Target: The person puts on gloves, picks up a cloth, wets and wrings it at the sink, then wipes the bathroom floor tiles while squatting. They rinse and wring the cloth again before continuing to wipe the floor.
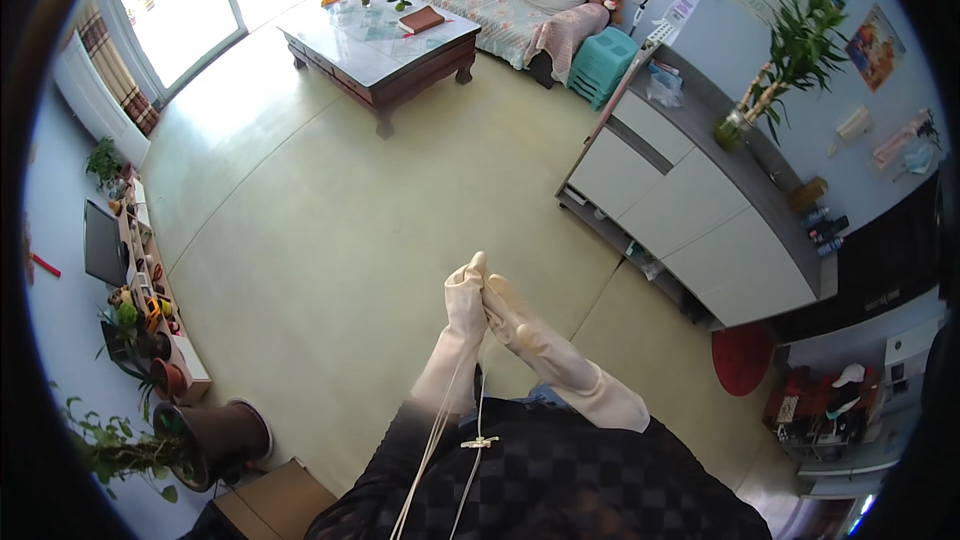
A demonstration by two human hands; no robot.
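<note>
Both my hands wear long cream rubber gloves and meet in front of my body, over the floor. My left hand (465,288) points upward, its fingers partly hidden by the angle. Against its palm side lies my right hand (513,315), slanting in from the lower right with its fingers stretched out and its thumb apart. No object shows between them. The left glove's cuff (445,375) covers part of the forearm over a dark sleeve, and the right glove's cuff (612,402) ends at the other black sleeve. Thin pale cords (437,430) hang near my left forearm, with a small clip (480,443).
A low table (350,50) with a dark wooden base stands ahead, before a covered sofa (470,5). Teal stacked stools (600,65) and a white-fronted cabinet (690,210) stand at right. To the left are a large brown plant pot (235,435) and a cardboard box (275,505).
</note>
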